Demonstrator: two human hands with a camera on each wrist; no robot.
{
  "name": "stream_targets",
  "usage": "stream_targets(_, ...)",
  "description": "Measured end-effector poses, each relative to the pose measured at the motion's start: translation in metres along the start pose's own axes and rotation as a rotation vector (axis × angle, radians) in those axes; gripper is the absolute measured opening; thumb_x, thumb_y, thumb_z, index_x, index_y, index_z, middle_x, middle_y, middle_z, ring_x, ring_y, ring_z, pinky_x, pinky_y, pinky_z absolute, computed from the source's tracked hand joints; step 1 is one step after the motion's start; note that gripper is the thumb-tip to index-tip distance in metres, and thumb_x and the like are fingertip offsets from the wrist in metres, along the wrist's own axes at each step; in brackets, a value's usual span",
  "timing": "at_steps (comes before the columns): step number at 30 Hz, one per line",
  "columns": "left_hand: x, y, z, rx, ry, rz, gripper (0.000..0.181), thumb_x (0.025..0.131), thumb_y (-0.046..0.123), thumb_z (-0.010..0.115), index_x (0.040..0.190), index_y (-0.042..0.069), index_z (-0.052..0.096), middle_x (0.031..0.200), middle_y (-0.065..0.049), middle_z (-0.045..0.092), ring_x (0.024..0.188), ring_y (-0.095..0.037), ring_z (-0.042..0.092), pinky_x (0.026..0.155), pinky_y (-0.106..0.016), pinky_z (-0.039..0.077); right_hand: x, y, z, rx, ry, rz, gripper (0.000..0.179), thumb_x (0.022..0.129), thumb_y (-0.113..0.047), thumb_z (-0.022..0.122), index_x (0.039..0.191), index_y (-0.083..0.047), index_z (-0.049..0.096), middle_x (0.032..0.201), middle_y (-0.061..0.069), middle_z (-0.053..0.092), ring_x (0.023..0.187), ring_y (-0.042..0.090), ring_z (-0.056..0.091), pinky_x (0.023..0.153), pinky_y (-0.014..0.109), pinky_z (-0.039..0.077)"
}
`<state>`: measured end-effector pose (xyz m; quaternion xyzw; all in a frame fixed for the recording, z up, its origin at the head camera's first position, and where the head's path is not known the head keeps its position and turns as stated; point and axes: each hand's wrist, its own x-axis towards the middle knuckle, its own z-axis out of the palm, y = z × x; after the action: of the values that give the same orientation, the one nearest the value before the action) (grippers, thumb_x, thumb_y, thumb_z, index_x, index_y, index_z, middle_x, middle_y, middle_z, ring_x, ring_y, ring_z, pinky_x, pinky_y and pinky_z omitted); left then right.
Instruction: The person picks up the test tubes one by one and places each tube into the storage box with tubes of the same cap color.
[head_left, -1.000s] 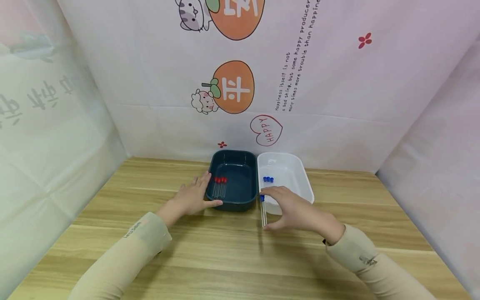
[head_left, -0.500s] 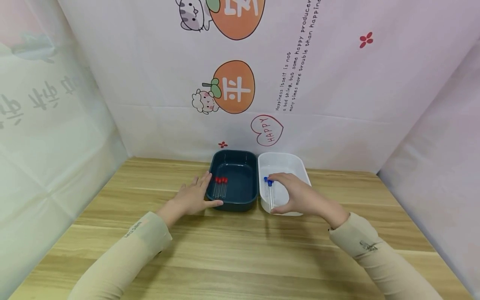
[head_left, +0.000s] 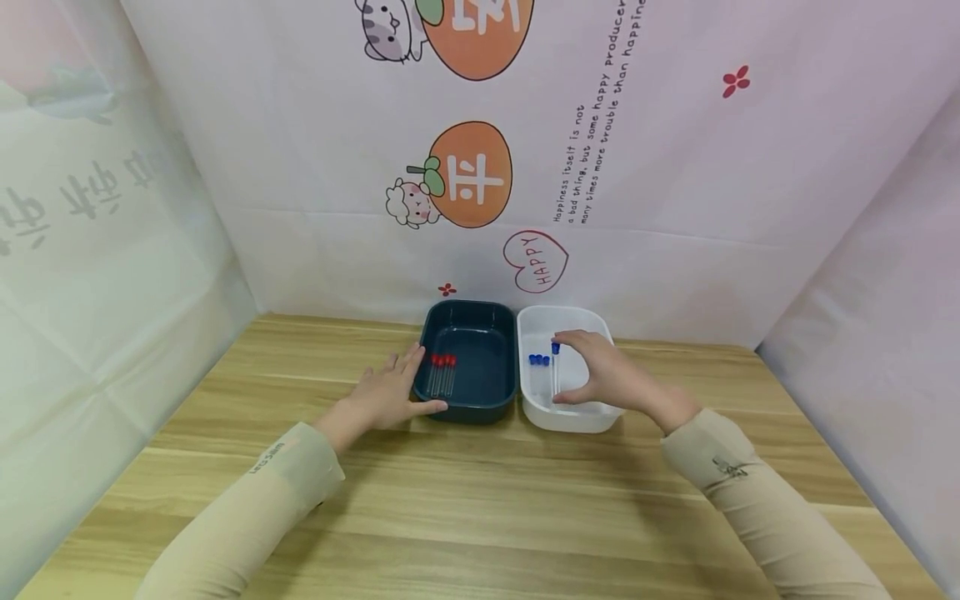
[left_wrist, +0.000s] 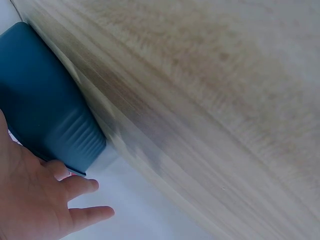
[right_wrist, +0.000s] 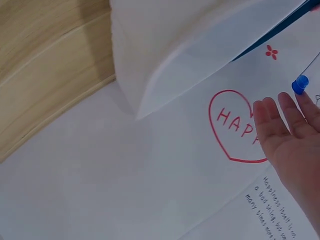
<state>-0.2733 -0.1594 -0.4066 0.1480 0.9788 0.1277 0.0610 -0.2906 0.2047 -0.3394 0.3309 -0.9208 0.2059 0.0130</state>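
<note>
My right hand (head_left: 609, 377) pinches a thin clear test tube (head_left: 556, 377) with a blue cap, thumb at the bottom end and a finger at the cap. It holds the tube above the white tray (head_left: 573, 421), to the right of three blue-capped tubes (head_left: 538, 361) whose clear bodies barely show. In the right wrist view, the blue cap (right_wrist: 300, 84) sits by the fingertips. My left hand (head_left: 382, 397) rests with spread fingers against the left side and front corner of the dark blue tray (head_left: 487, 371). Red-capped test tubes (head_left: 442, 377) lie in a row inside that tray.
Both trays stand side by side near the back of a wood-grain table (head_left: 450, 508). Behind them hangs a white printed cloth (head_left: 645, 275), with further cloth at the left and right sides.
My right hand has carried the blue-capped test tube from in front of the gap between the trays, rightward and back over the white tray. My left hand has stayed put.
</note>
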Motion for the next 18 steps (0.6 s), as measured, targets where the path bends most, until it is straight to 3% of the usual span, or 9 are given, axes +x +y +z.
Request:
stream_targets(11, 0.0, 0.001, -0.001, -0.003, 0.006, -0.003, 0.113, 0.09, 0.079, 0.052, 0.166, 0.008, 0.009, 0.172, -0.011, 0.006, 0.153, -0.043, 0.016, 0.113, -0.074, 0.016, 0.01, 0.021, 0.005, -0.012, -0.055, 0.053, 0.087, 0.081, -0.028, 0.09, 0.146, 0.009, 0.047, 0.148, 0.03, 0.047, 0.138, 0.048, 0.04, 0.114, 0.061, 0.032)
stream_targets(18, -0.002, 0.001, -0.002, 0.001, -0.002, -0.005, 0.114, 0.089, 0.081, 0.052, 0.166, 0.009, 0.009, 0.172, -0.01, 0.005, 0.154, -0.041, 0.014, 0.115, -0.073, 0.015, 0.016, 0.036, 0.014, -0.034, -0.086, 0.045, 0.085, 0.08, -0.027, 0.09, 0.143, 0.012, 0.049, 0.145, 0.031, 0.05, 0.136, 0.049, 0.042, 0.114, 0.059, 0.033)
